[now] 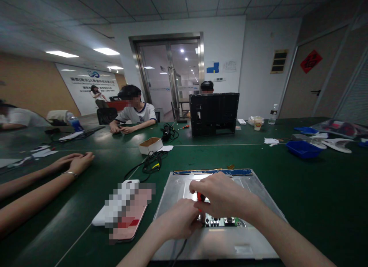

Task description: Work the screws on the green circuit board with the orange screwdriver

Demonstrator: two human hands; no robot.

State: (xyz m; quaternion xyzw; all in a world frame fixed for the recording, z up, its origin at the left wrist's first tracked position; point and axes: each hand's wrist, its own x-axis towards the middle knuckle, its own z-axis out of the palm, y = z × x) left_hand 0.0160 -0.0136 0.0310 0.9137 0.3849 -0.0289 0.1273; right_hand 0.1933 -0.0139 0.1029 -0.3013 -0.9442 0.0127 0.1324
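A flat metal display panel (184, 186) lies in front of me, with a blue circuit strip (212, 172) along its far edge. On its middle sits a green circuit board (220, 221), partly covered by my hands. My right hand (222, 194) is closed around the red-and-black handle of a screwdriver (201, 196), which stands nearly upright over the board's left end. My left hand (182, 217) is low beside the screwdriver, its fingers pinched together near the shaft; whatever they grip is hidden. A dark cable (180, 251) runs from under that hand toward me.
Left of the panel lie a white object (100, 216) and a pink phone (133, 223), partly blurred. Beyond are black cables (152, 163), a small box (151, 145), a black monitor housing (214, 115) and a blue tray (303, 149). Another person's hands (79, 161) rest at left.
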